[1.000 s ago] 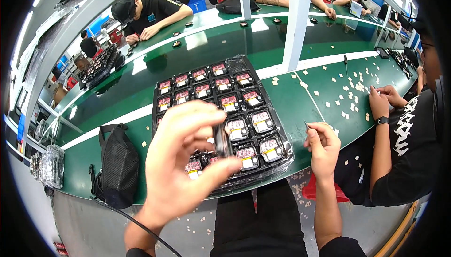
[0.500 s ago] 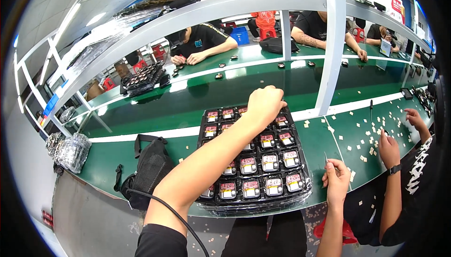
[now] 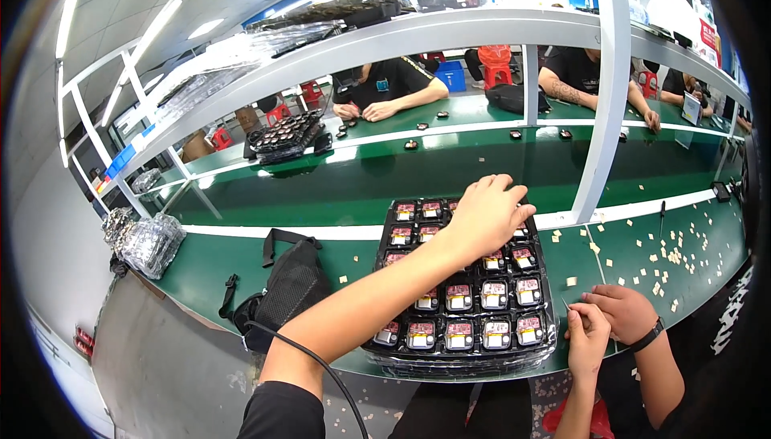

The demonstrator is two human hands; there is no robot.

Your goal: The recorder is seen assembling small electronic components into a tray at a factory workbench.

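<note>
Black tray (image 3: pixel 401 343) overhung the table (image 3: pixel 321 190) edge, so the left hand (image 3: pixel 484 216), pressing fingers-spread on far cells, risked tipping it.

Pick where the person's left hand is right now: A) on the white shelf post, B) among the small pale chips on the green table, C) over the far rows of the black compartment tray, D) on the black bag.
C: the left hand lies over the far rows of the black tray.

The single head view looked steeply down and forward from just above the black compartment tray (image 3: pixel 466 310), which sat low and central, with the green bench (image 3: pixel 337 190) stretching beyond it.
</note>
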